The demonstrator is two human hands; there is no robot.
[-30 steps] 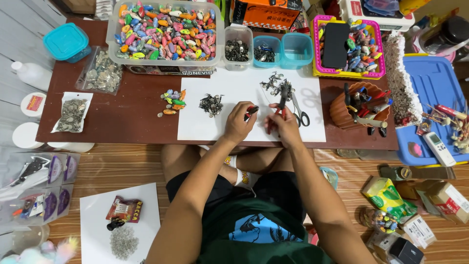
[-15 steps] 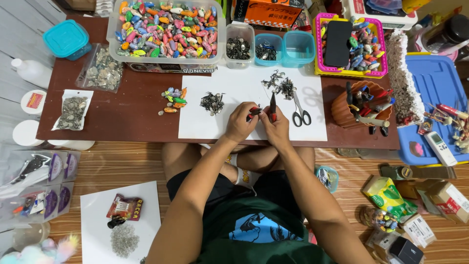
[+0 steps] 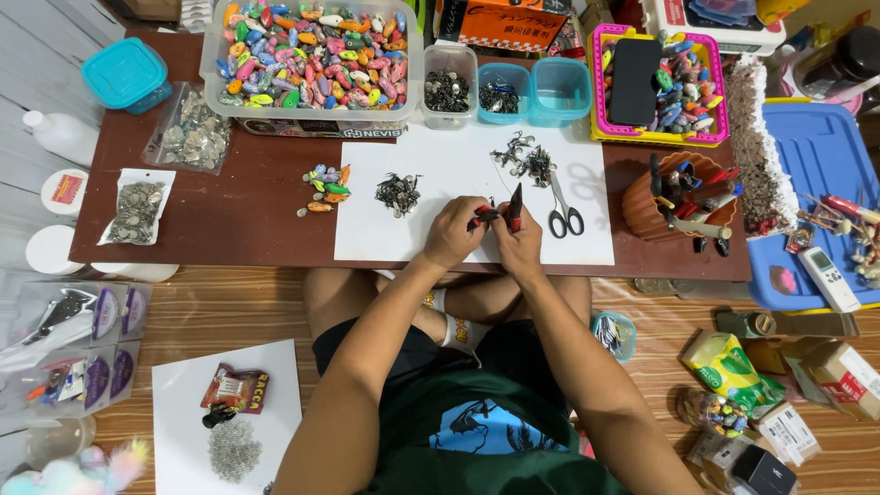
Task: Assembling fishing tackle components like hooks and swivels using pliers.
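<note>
Over white paper point(image 3: 440, 183), left hand point(image 3: 454, 234) and right hand point(image 3: 519, 240) clamped on red-handled pliers point(image 3: 513, 209), held piece hidden.

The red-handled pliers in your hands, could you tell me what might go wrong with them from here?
The small piece pinched between the left hand and the red-handled pliers in the right hand may slip and vanish among the dark metal hooks. The black-handled scissors lie just beside the right hand, so a wrist could bump them. An elbow might nudge the small colourful lures loose near the white paper sheet.

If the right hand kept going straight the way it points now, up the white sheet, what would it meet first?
Probably the tangled pile of small dark metal pieces on the white sheet, just beyond the right hand; the scissors lie slightly to the side.
</note>
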